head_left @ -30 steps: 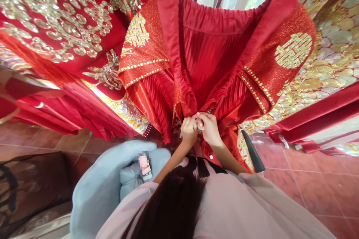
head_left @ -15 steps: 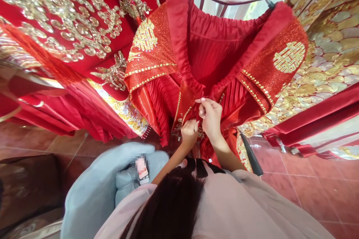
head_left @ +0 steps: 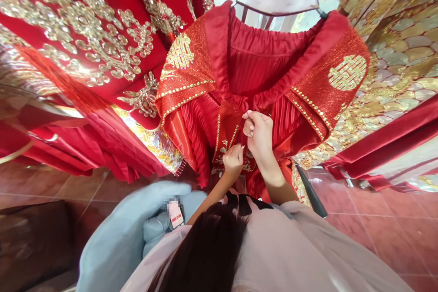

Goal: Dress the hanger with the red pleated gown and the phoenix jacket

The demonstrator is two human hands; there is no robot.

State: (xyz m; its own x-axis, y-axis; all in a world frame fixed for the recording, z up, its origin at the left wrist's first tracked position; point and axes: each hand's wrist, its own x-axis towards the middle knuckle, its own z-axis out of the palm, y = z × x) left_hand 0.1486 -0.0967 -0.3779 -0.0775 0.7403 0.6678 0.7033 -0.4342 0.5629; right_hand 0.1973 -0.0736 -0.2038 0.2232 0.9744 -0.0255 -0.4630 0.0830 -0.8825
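Note:
A red pleated garment with glittering gold-emblem shoulders hangs from a hanger straight ahead of me. My right hand is closed in a pinch on the front edges of the garment just below the neckline, where the two sides meet. My left hand sits lower, its fingers closed on the embroidered front panel with gold bead trim. What lies between the fingertips of either hand is too small to see.
More red garments with gold sequin embroidery hang at the left. A gold-patterned fabric hangs at the right. A pale blue padded item with a small tag lies at my lower left. The floor is red tile.
Both hands started together low on the garment front. My right hand has climbed up the closure toward the neckline while my left stays lower on the panel.

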